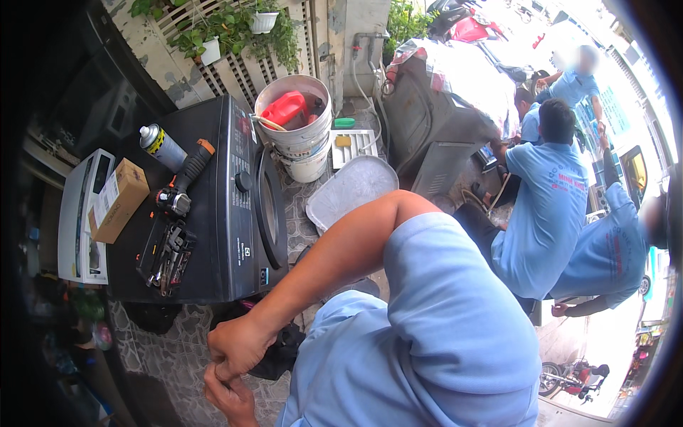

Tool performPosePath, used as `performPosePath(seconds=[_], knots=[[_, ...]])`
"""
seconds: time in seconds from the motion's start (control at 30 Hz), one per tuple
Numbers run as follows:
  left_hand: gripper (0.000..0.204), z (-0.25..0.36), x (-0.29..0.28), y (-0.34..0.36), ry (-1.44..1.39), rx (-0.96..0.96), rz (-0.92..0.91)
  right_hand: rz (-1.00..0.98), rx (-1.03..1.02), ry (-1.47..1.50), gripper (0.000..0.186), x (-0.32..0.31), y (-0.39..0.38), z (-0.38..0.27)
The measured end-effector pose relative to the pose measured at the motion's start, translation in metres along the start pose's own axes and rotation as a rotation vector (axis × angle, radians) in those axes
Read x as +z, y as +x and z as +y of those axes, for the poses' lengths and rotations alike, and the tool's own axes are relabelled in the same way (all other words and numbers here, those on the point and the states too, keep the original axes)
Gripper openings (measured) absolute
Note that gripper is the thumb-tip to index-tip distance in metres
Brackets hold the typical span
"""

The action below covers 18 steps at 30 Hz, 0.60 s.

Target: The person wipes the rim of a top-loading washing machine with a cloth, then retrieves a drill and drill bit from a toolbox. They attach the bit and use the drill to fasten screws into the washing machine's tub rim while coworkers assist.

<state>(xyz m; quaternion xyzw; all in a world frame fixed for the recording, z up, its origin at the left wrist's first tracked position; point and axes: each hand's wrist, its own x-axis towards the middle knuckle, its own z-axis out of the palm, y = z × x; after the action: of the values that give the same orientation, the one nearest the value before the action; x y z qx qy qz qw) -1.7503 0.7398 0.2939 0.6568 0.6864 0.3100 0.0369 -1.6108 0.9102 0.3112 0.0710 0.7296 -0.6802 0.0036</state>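
My right forearm reaches across my body, and my right hand (235, 347) is curled closed at the lower left. Just below it and touching it is my left hand (229, 395), its fingers bent in toward the right. Whatever they hold, if anything, is hidden. A black item (281, 350), perhaps a bag, lies behind my wrist. Above them stands a dark washing machine (199, 267) with a power tool (178, 196), spray can (162, 148), cardboard box (119, 199) and open tool case (160, 252) on top.
Stacked buckets (302, 160) with a red jug (281, 107) and a grey lid (352, 192) sit beside the machine. Several co-workers in light blue shirts (533, 213) crowd the right by a covered appliance (434, 107). Plants (213, 28) hang on a grille; a motorbike (573, 381) is lower right.
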Motion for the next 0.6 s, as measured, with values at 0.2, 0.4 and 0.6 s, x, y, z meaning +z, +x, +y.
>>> performPosePath(seconds=[0.2,0.4,0.6], knots=[[0.056,0.015,0.003,0.012,0.008,-0.02,-0.024,0.047,-0.013,0.012,0.04,-0.004,-0.007,0.001],[0.053,0.008,-0.002,0.009,0.05,-0.001,-0.005,0.064,-0.013,-0.027,0.041,-0.002,-0.013,-0.009],[0.055,0.011,0.0,-0.001,0.049,-0.02,-0.011,-0.103,-0.001,0.133,0.041,-0.003,-0.006,-0.002]])
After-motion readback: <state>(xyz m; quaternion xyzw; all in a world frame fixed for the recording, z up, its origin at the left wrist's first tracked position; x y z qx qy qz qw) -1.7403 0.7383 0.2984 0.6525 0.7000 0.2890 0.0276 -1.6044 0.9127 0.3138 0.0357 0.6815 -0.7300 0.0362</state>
